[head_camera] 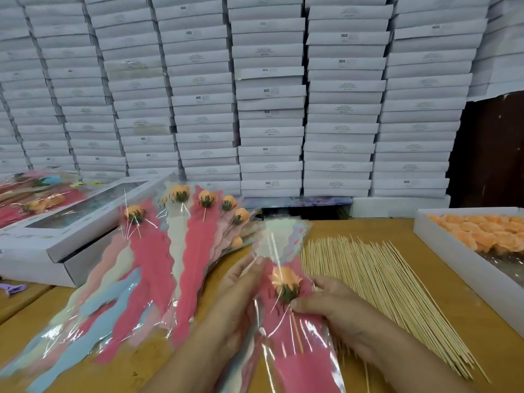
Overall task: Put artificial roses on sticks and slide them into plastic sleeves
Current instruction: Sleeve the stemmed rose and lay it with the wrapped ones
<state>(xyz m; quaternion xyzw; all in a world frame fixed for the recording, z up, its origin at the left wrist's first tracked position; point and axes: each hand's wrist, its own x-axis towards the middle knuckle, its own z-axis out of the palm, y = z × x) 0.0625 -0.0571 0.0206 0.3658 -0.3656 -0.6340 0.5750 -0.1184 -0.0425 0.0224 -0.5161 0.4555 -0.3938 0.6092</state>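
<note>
Countless white boxes [269, 95] stacked behind wooden table [425, 293]. Skewer pile [382, 293] right of hands. Finished sleeved roses [181, 242] fanned left. Pink plastic sleeve [300, 344] centre, orange rose [284, 282] inside on stick [296, 333]. Left hand [241, 287] pinches sleeve edge; right hand [334, 302] pinches rose base through plastic.

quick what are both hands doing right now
Left hand: holding the plastic sleeve at its edge.
Right hand: pinching the rose through the sleeve.
</note>
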